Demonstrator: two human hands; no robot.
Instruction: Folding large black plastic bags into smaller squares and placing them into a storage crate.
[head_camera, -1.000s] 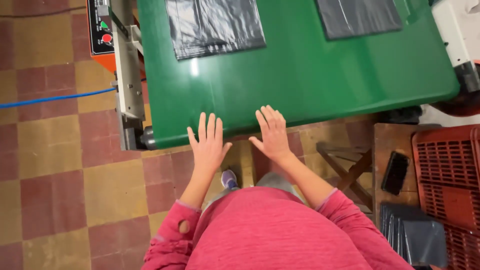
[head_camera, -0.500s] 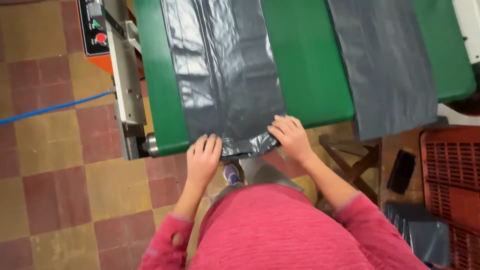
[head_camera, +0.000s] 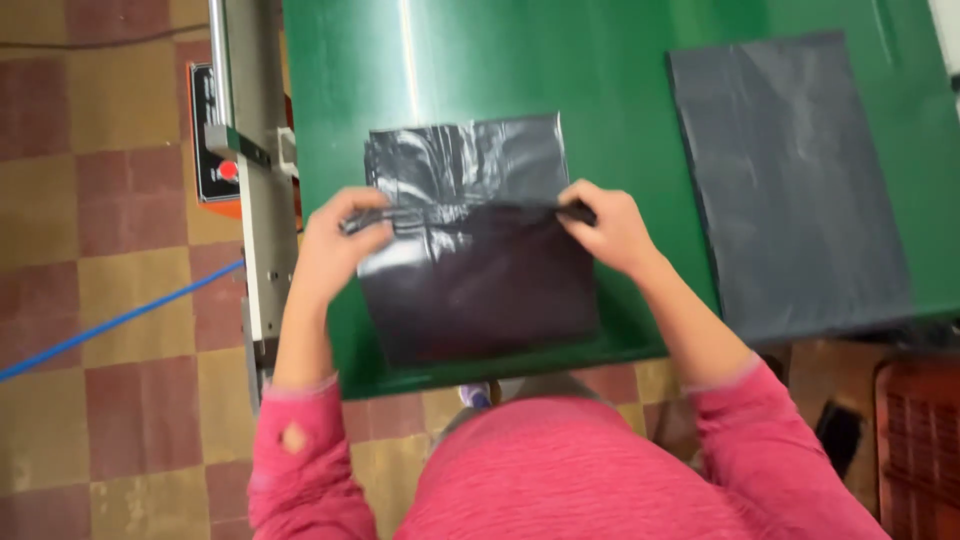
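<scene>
Wearing: pink sleeves (head_camera: 300, 450) fill the near edge, the left one with a small hole.
Left hand: the left hand (head_camera: 335, 245) is closed, its grip pinching the left end of the bag's folded edge.
Right hand: the right hand (head_camera: 610, 228) is closed too, its grip pinching the right end of the same edge.
Bag: the black bag (head_camera: 475, 270) lies on the near part of the bench, between the two hands; its near half is folded up over the far half, the fold line running hand to hand, with shiny crinkled plastic showing beyond it.
Bench: the green bench (head_camera: 620, 110) carries the bag, and its near edge lies just in front of the person.
Second bag: a flat grey bag (head_camera: 790, 190) lies to the right, apart from the first, reaching the bench's near edge.
Left side: a grey rail (head_camera: 250, 150) with a control panel (head_camera: 212, 140) bearing a red button runs along the bench's left edge.
Floor: a checked tile floor (head_camera: 100, 380) has a blue cable (head_camera: 110, 325) across it.
Right corner: a red crate (head_camera: 920, 440) stands low at the right.
</scene>
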